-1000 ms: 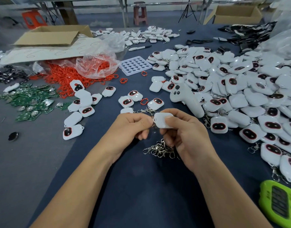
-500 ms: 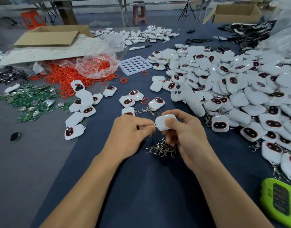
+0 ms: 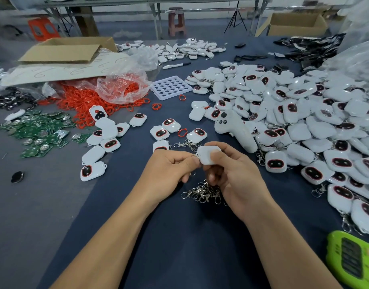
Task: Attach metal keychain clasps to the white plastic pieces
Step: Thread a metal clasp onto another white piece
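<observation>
1. Barely anything is moving since half a second back. Both hands are staying put above the dark blue table cloth [image 3: 179, 247], and the rounded white plastic piece [image 3: 208, 155] is just tipping slightly between them.
2. The right hand [image 3: 237, 180] is gripping that piece, thumb on the near face and fingers curling round the back, holding it up off the cloth.
3. The left hand [image 3: 169, 172] is pinching a small silver metal keychain clasp [image 3: 193, 156] between thumb and forefinger, right against the piece's left corner. The fingers are covering most of it, so it's hard to tell if it's hooked through.
4. A loose heap of silver metal clasps [image 3: 202, 192] is lying on the cloth just under the hands, closer to the right wrist.
5. A big pile of white plastic pieces with dark red-rimmed ovals [image 3: 304, 113] is spreading across the right side, some of them trailing clasps.
6. A white controller-shaped plastic handle [image 3: 233, 130] is leaning on that pile's near edge.
7. Off to the left, red plastic rings [image 3: 85, 101] are spilling from a clear bag, green circuit boards [image 3: 40, 130] are lying scattered, and a bright green plastic gadget [image 3: 352, 261] is sitting at the bottom right.
</observation>
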Tool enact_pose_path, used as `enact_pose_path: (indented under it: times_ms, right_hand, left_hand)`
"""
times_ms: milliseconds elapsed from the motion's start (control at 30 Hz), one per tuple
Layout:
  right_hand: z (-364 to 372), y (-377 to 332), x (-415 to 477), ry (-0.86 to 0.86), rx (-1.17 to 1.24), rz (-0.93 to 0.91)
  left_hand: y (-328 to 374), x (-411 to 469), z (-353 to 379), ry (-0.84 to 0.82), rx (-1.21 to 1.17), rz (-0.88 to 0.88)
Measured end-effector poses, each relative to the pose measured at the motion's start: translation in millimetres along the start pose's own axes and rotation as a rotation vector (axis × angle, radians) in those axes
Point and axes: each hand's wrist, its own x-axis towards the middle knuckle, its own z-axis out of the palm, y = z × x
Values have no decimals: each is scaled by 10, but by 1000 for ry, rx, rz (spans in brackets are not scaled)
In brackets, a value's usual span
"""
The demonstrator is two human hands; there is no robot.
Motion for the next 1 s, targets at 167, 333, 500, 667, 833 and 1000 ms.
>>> enact_pose_path:
  times_ms: [167, 333, 500, 667, 833, 1000]
  right_hand:
    - [2, 17, -8, 29, -57, -28]
    - [66, 87, -39, 81, -240, -157]
    - [74, 63, -28, 110, -194, -138]
    - [37, -8, -22, 74, -30, -43]
    - [19, -20, -28, 49, 12, -24]
    - [25, -4, -52, 55, -54, -82]
  left_hand:
    - [-11, -35, -24, 23, 238, 121]
    - [-73, -72, -1, 55, 670, 243]
    - [-70, -61, 33, 115, 487, 162]
    - [-22, -15, 23, 24, 171, 108]
    - [-7, -26, 14, 9, 157, 118]
    - [-41, -67, 50, 107, 488, 221]
